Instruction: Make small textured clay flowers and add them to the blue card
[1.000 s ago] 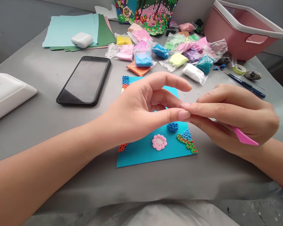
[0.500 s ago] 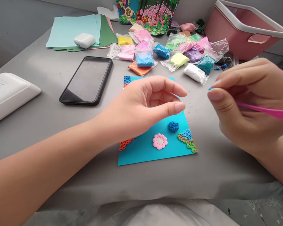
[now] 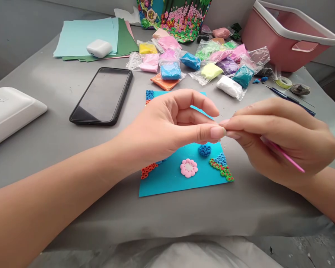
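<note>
My left hand (image 3: 170,124) hovers over a blue card (image 3: 173,178), its fingers curled and its thumb tip meeting the fingertips of my right hand (image 3: 281,139). My right hand is closed round a thin pink tool (image 3: 286,157), whose end sticks out below the palm. Whatever sits between the touching fingertips is too small to see. The card lies flat on the grey table and carries a pink clay flower (image 3: 188,168), a blue clay cluster (image 3: 204,150) and beaded corners in red, green and blue (image 3: 222,168).
A black phone (image 3: 102,96) lies left of the card, a white case (image 3: 8,111) at the far left. Bagged clay lumps (image 3: 170,70) fill the back, with paper sheets (image 3: 83,35), an earbud case (image 3: 99,48), a pink basket (image 3: 284,37), thin tools (image 3: 290,98) and tape (image 3: 284,82).
My right hand, which was lifted up and to the right half a second ago, has come back down and left, and its fingertips again touch my left thumb.
</note>
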`<state>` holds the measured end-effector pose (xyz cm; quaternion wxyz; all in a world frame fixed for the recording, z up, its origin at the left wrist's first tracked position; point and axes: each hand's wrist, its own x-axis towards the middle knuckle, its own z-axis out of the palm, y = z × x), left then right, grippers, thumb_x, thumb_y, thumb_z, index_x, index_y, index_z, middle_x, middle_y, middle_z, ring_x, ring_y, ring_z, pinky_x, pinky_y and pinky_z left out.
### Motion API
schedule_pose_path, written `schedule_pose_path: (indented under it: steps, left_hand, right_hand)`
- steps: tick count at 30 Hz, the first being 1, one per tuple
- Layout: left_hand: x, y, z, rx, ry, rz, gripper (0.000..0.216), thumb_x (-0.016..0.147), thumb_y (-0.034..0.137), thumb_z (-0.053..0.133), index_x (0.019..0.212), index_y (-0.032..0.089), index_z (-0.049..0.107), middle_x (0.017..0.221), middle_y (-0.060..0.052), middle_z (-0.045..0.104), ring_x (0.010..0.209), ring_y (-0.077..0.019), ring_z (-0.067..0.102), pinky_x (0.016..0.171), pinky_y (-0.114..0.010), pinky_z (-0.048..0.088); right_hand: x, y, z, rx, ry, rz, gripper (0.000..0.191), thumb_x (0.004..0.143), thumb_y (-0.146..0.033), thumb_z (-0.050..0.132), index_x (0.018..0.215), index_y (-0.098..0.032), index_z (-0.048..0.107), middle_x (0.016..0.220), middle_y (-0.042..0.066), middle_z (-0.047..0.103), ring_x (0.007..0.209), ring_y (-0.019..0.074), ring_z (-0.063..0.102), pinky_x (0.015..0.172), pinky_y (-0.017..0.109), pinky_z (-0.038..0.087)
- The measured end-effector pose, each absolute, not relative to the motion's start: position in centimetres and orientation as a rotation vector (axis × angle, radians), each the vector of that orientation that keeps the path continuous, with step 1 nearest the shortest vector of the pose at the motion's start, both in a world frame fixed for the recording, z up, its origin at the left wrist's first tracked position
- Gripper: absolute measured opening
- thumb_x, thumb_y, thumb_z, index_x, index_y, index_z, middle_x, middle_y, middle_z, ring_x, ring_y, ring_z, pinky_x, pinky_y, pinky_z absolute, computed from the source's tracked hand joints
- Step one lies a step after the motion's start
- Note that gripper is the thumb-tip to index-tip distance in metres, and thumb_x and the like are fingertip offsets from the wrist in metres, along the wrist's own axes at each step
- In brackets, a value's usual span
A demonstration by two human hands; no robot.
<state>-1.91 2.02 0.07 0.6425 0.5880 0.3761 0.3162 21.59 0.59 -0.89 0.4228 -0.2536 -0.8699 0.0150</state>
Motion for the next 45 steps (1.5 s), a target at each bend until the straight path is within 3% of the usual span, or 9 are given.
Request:
schedule_pose_path:
  steps: [6, 11, 14, 24, 28, 31, 36, 40, 45]
  left_hand:
    - [-1.8, 1.6, 0.2, 1.387, 0.838, 0.679, 0.031, 0.096, 0.034, 0.082, 0.126, 0.03, 0.073, 0.101, 0.004, 0.086, 0.102, -0.0224, 0.086, 0.083, -0.032, 0.073]
    - [-1.7, 1.7, -0.3, 1.261, 0.832, 0.744, 0.03, 0.09, 0.029, 0.089, 0.117, 0.027, 0.075, 0.092, 0.006, 0.085, 0.094, -0.019, 0.086, 0.081, -0.028, 0.073]
    - [-1.6, 1.6, -0.5, 1.192, 0.792, 0.77, 0.029, 0.085, 0.026, 0.093, 0.109, 0.027, 0.076, 0.085, 0.009, 0.084, 0.089, -0.0169, 0.086, 0.077, -0.023, 0.072]
    - [-1.4, 1.3, -0.2, 1.115, 0.703, 0.761, 0.023, 0.084, 0.012, 0.091, 0.093, 0.027, 0.075, 0.081, 0.01, 0.084, 0.084, -0.0126, 0.086, 0.074, -0.016, 0.069]
    - [-1.3, 1.2, 0.0, 1.23, 0.726, 0.731, 0.017, 0.09, 0.016, 0.087, 0.098, 0.03, 0.084, 0.087, 0.009, 0.085, 0.086, -0.0104, 0.084, 0.076, -0.015, 0.068]
    - [-1.2, 1.2, 0.1, 1.269, 0.819, 0.753, 0.011, 0.093, 0.023, 0.085, 0.098, 0.032, 0.089, 0.084, 0.007, 0.083, 0.079, -0.0095, 0.081, 0.075, -0.016, 0.068]
    - [-1.3, 1.7, -0.4, 1.223, 0.965, 0.925, 0.009, 0.085, 0.033, 0.095, 0.084, 0.028, 0.087, 0.085, 0.006, 0.081, 0.074, -0.0075, 0.076, 0.071, -0.013, 0.066]
    - [-1.6, 2.2, -0.7, 1.196, 1.024, 0.975, 0.017, 0.079, 0.035, 0.1, 0.085, 0.027, 0.087, 0.094, 0.005, 0.083, 0.076, -0.0077, 0.075, 0.074, -0.014, 0.067]
    - [-1.7, 2.0, -0.5, 1.245, 1.11, 0.943, 0.015, 0.082, 0.034, 0.099, 0.091, 0.028, 0.088, 0.09, 0.005, 0.083, 0.075, -0.0086, 0.077, 0.072, -0.014, 0.066]
  right_hand:
    - [21.6, 1.1, -1.5, -0.782, -1.974, 0.207, 0.019, 0.11, -0.03, 0.055, 0.094, -0.029, 0.066, 0.086, 0.004, 0.071, 0.078, 0.0205, 0.067, 0.075, 0.041, 0.058]
    - [21.9, 1.1, -1.3, -0.649, -2.13, -0.016, 0.009, 0.105, -0.02, 0.071, 0.106, -0.027, 0.075, 0.088, 0.0, 0.076, 0.074, 0.0132, 0.07, 0.067, 0.029, 0.06]
    - [21.8, 1.0, -1.5, -0.565, -2.102, -0.137, 0.023, 0.098, -0.011, 0.078, 0.114, -0.027, 0.08, 0.095, 0.001, 0.082, 0.072, 0.0135, 0.074, 0.063, 0.027, 0.063]
    - [21.5, 0.3, -1.8, -0.478, -2.095, -0.2, 0.018, 0.093, -0.008, 0.084, 0.108, -0.018, 0.081, 0.095, 0.003, 0.085, 0.076, 0.0133, 0.078, 0.066, 0.026, 0.066]
    - [22.0, 0.5, -1.4, -0.602, -2.085, -0.05, 0.008, 0.103, -0.017, 0.071, 0.1, -0.021, 0.077, 0.087, 0.003, 0.08, 0.074, 0.015, 0.075, 0.067, 0.032, 0.064]
    - [22.4, 0.8, -0.9, -0.735, -2.044, 0.017, 0.029, 0.114, -0.029, 0.054, 0.092, -0.024, 0.072, 0.082, 0.004, 0.076, 0.073, 0.0176, 0.07, 0.064, 0.036, 0.058]
    - [22.3, 1.2, -0.6, -0.645, -2.196, -0.073, 0.01, 0.099, -0.018, 0.08, 0.095, -0.024, 0.073, 0.08, 0.0, 0.075, 0.066, 0.0135, 0.067, 0.061, 0.031, 0.057]
    - [22.2, 1.1, -0.7, -0.639, -2.217, -0.076, 0.015, 0.102, -0.008, 0.072, 0.103, -0.023, 0.076, 0.092, 0.003, 0.08, 0.076, 0.0136, 0.074, 0.069, 0.029, 0.061]
    - [22.6, 0.9, -0.5, -0.604, -2.344, 0.04, 0.009, 0.097, -0.02, 0.083, 0.094, -0.022, 0.075, 0.073, 0.0, 0.07, 0.062, 0.013, 0.064, 0.058, 0.029, 0.054]
